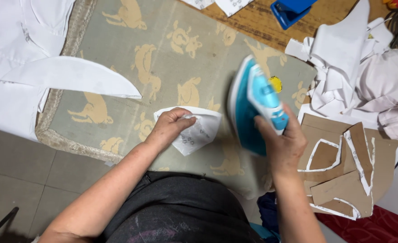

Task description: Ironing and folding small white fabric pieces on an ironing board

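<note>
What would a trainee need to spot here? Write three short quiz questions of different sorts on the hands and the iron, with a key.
1. True or false: the right hand holds the blue steam iron lifted off the padded cover.
2. What does the left hand press down? A) a cardboard pattern B) a small white fabric piece C) a stapler
3. Fill in: the brown cardboard pattern pieces lie on the person's ____ side.

Key: 1 true; 2 B, the small white fabric piece; 3 right.
</note>
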